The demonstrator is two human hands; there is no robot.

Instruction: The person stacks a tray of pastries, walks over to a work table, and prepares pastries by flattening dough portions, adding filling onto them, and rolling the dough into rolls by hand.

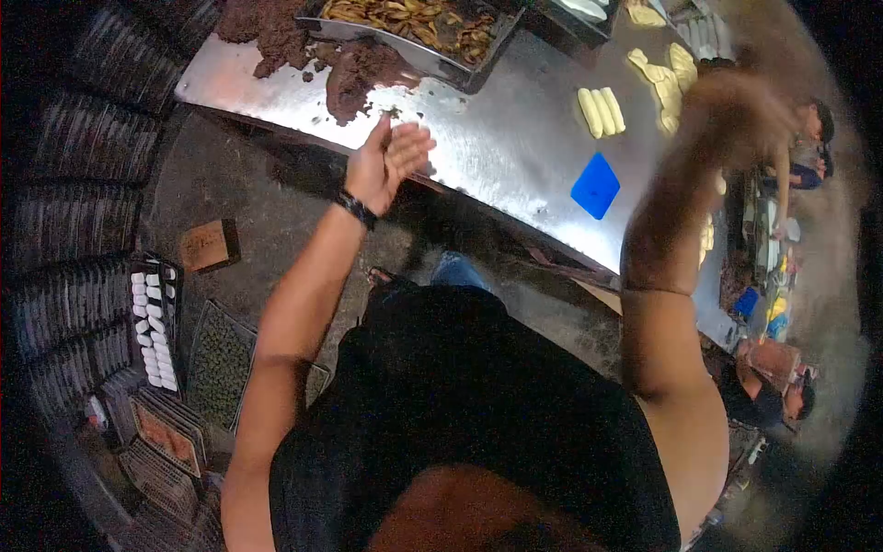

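Observation:
My left hand [387, 167] is held over the near edge of the metal table [497, 138], fingers stretched out and nothing in it. Just beyond it lies a mound of dark brown paste [363, 74], crumbling at its edges. Over the table's right side, my right hand [740, 103] is smeared by motion, so its fingers cannot be made out. Nearest to it are flattened pale yellow dough pieces [664, 85]. Three dough rolls [601, 112] lie side by side left of those. A blue flat scraper [596, 187] rests nearer the front edge.
At the back stands a metal tray [368, 35] of browned slices. Tray racks [83, 221] line the left side. A tray of white pieces [154, 331], a mesh tray of green pieces [221, 363] and a brown block [206, 246] are lower down. Other people [773, 382] are at right.

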